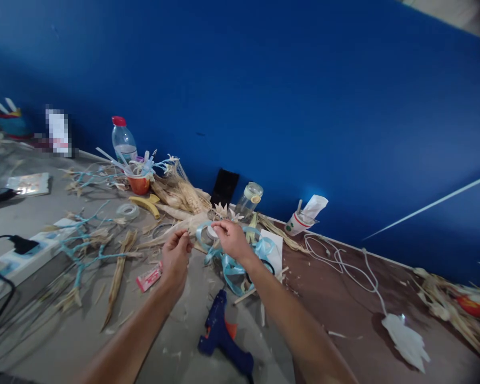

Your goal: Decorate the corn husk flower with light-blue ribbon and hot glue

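My left hand (177,257) hovers over the worktable with thumb and fingertips pinched together. Something small and dark shows at those fingertips, too small to name. A short gap to the right, my right hand (232,240) is also closed in a pinch; what it holds, if anything, I cannot make out. Light blue ribbon (232,269) lies in loose loops beneath and around the right hand. Below both hands a dark blue glue gun (220,336) rests on its side. A pink-red packet (149,278) lies beside my left wrist.
Blue-wrapped branches (84,261) and a white power strip (4,274) lie at left. Behind stand an orange cup (139,184), a bottle (124,145), a glass jar (248,201) and dried husks (180,192). A white cable (344,264) crosses the right side.
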Tool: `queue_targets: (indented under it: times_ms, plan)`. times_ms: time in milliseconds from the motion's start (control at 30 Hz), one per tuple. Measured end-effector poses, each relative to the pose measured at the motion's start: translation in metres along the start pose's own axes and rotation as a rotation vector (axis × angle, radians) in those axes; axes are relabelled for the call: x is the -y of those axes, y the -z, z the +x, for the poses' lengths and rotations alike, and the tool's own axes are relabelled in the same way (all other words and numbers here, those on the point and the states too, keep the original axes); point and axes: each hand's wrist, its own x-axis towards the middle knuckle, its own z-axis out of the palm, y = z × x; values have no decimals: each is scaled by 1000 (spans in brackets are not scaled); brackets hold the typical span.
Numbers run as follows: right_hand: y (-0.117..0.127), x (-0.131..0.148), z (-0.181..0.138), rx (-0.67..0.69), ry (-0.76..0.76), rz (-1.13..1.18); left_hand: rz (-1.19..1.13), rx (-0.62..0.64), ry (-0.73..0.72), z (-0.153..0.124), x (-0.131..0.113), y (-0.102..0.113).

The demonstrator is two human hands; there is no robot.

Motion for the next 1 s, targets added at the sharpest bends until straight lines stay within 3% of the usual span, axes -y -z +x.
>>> queue_targets:
  times_ms: [167,333,467,600,800,1000]
  plan:
    - [21,-10,-15,-11,-44,15,16,-5,-18,0,0,0]
    - [53,-15,-60,-15,-90,-70,36,12,-18,-2,4,2]
    - [69,5,-111,225,-189,-158,40,36,-20,-3,10,1]
    - [52,32,-157,471,-222,-255,56,23,-29,-4,13,-1]
    - [13,40,-187,448,-308,-496,57,70,-17,-8,9,-3]
    - [13,39,-186,492,-284,-418,56,108,-18,-10,10,-4]
